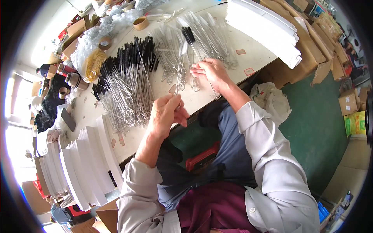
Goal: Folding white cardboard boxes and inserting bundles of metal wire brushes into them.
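My left hand (165,112) is closed, thumb and forefinger pinching the wire handles of a few thin white-bristled brushes (179,75) that point away from me. My right hand (214,73) pinches the wire stem of a black-bristled brush (188,35); its looped end sticks out below the palm. Left of my hands lies a thick pile of black-bristled wire brushes (132,73), loops toward me. Beyond my right hand, more white-bristled wire brushes (208,33) are spread on the white table (248,54).
Stacked white folded card (87,159) stands at the near left, and more white card (264,29) lies at the far right. Tape rolls (140,23) and clear plastic bags sit at the back. Cardboard boxes (307,46) line the right; a white plastic bag (270,101) hangs by the table edge.
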A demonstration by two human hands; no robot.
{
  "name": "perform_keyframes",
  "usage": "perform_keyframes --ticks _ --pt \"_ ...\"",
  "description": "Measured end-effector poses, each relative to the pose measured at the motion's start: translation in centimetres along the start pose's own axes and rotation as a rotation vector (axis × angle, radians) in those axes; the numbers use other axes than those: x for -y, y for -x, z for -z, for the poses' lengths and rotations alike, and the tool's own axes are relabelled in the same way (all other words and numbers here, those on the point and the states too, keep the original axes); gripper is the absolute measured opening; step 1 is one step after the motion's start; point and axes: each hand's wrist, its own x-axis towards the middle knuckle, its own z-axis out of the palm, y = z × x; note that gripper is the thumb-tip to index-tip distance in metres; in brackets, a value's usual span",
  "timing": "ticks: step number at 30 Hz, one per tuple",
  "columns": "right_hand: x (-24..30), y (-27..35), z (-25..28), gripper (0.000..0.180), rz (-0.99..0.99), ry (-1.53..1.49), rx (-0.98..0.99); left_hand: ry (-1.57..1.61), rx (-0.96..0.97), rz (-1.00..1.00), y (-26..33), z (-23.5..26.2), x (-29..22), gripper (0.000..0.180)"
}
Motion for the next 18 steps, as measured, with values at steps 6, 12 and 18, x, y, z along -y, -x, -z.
perform_keyframes --ticks 6,12,18 --pt "0.1 0.0 0.5 0.022 0.032 0.053 0.021 -0.052 -0.069 0.01 6.9 1.8 0.6 0.034" --pt "0.5 -0.3 0.3 0.022 0.002 0.074 0.025 0.037 -0.188 -0.029 11.8 4.4 1.2 0.032" --pt "0.5 -0.5 0.5 0.022 0.014 0.09 0.026 0.021 -0.291 -0.195 15.7 7.5 0.3 0.033"
